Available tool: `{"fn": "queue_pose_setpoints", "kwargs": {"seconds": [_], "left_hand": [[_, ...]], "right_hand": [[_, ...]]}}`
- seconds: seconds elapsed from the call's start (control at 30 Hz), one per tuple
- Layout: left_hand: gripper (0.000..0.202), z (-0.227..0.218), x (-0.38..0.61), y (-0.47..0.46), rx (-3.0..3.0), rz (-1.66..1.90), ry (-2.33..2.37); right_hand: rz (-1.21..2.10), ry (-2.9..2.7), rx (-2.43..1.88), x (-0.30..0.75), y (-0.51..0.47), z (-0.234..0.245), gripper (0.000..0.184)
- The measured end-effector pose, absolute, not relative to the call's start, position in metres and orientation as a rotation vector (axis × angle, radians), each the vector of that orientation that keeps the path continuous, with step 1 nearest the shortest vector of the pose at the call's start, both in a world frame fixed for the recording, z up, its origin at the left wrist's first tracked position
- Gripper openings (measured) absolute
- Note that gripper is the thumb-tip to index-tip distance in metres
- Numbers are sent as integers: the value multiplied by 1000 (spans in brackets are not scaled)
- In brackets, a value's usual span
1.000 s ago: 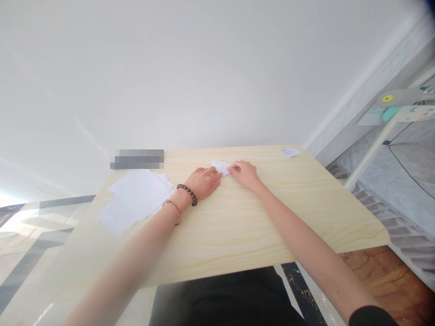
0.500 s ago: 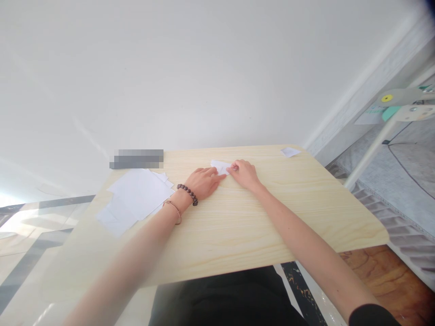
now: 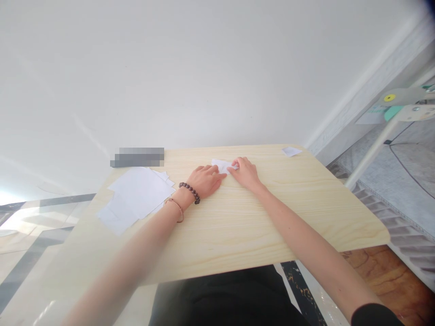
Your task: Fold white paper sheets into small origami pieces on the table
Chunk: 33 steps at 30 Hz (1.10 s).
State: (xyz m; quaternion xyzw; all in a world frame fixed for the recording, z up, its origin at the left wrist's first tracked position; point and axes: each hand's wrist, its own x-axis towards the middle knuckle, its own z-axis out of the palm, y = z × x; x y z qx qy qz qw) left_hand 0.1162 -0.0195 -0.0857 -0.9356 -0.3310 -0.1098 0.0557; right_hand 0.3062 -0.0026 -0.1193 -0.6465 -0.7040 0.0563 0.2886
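A small folded piece of white paper (image 3: 222,165) lies on the wooden table, between my two hands. My left hand (image 3: 205,179) bears down on its near left part, fingers bent and the thumb stretched along the lower edge. At the right end, my right hand (image 3: 247,173) has the paper between thumb and forefinger, its other fingers curled. Parts of the paper are hidden under my fingertips. Dark beads (image 3: 190,190) and a thin bracelet (image 3: 177,210) circle my left wrist.
Several loose white sheets (image 3: 139,192) overlap on the left of the table (image 3: 217,244). Behind them is a blurred-out dark block (image 3: 139,157). A small folded paper (image 3: 291,151) rests near the back right corner. A white wall (image 3: 210,81) rises behind the table; a pale metal frame (image 3: 372,151) stands right.
My right thumb and forefinger have parted slightly at the paper's right end, and that hand has shifted a little. The left hand stays on the paper. The view has moved slightly.
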Motion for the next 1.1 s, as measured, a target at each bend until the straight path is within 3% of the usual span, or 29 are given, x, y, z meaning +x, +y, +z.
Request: {"fn": "queue_pose_setpoints", "kwargs": {"seconds": [0.57,0.7,0.9,1.1], "left_hand": [[32,-89,115,-19,-2833,-356,-1015],[32,-90,115,-19,-2833,-372,-1018],[32,-92,114,-19,-2840,-438,-1006],[30,-90,114,-20,-2896,-428,-1028]], "right_hand": [[653,-1727,-1599,325,0,-106,47],[618,-1695,-1619,331,2,-109,49],[523,-1752,-1541,325,-4,-114,37],[284,-1939,-1670,311,-9,-114,42]]}}
